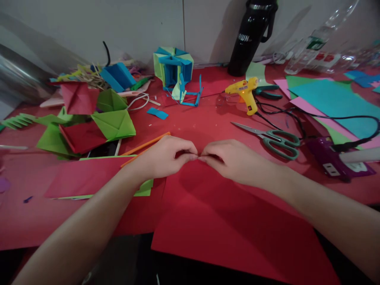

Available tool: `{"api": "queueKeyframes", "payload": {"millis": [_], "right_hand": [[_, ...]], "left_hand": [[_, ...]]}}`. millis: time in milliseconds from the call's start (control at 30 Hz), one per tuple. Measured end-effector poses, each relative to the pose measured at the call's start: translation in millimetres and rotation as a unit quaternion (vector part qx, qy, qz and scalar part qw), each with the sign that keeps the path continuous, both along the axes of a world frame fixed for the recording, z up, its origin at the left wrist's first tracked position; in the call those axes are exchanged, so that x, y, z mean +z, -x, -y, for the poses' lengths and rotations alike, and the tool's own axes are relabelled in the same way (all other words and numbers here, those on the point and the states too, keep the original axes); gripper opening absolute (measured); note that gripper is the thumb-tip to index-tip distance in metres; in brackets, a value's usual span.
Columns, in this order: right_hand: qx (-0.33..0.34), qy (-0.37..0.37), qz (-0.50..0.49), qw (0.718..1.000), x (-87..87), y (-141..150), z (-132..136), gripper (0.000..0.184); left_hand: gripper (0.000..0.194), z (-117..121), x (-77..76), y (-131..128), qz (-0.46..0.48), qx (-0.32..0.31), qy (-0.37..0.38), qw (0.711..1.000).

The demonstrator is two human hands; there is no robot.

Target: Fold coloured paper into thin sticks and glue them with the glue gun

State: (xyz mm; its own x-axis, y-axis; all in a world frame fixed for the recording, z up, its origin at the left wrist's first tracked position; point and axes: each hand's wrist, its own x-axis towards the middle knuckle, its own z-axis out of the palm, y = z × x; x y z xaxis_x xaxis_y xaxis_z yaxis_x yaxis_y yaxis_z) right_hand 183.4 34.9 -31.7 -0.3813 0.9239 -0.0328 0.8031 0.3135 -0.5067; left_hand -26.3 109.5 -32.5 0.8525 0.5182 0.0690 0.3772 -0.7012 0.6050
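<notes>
Left of the scissors [271, 138], the left hand [170, 156] and right hand [234, 160] pinch the far edge of the red sheet [234, 229], fingertips meeting; the sheet extends from their grip toward the person.

A red-topped table [208, 122] bears a crowded spread of paper craft, with a large red sheet [237, 229] reaching past its front edge. Folded green and red paper pieces [114, 123] cluster at left, near a low paper stack [86, 176] and orange strips [145, 144]. Toward the back stand a blue-and-green paper model [170, 73], a black bottle [246, 39] and clear plastic bottles [314, 43]. A blue scrap [157, 113] lies left of center; at right, a yellow glue gun [249, 95] sits beside dark-handled pliers [271, 95], behind open scissors [267, 136]. Farther right are loose colored sheets [332, 103] and a purple power block [329, 158].
</notes>
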Motion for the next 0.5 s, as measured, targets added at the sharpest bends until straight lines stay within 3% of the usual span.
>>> {"api": "queueKeyframes", "payload": {"millis": [167,367,500], "right_hand": [[-0.028,0.012,-0.017,0.999,6.3,-11.1,3.2,0.031],[-0.069,0.112,-0.053,0.99,10.8,-33.3,4.4,0.041],[-0.113,0.14,-0.058,0.982,10.5,-41.8,6.3,0.05]], "left_hand": [[0.014,-6.7,8.0,11.0,-0.007,0.042,-0.04,0.998],[0.015,-16.3,14.3,30.0,-0.02,0.071,-0.066,0.995],[0.015,-16.0,15.8,31.5,-0.019,0.069,-0.062,0.996]]}}
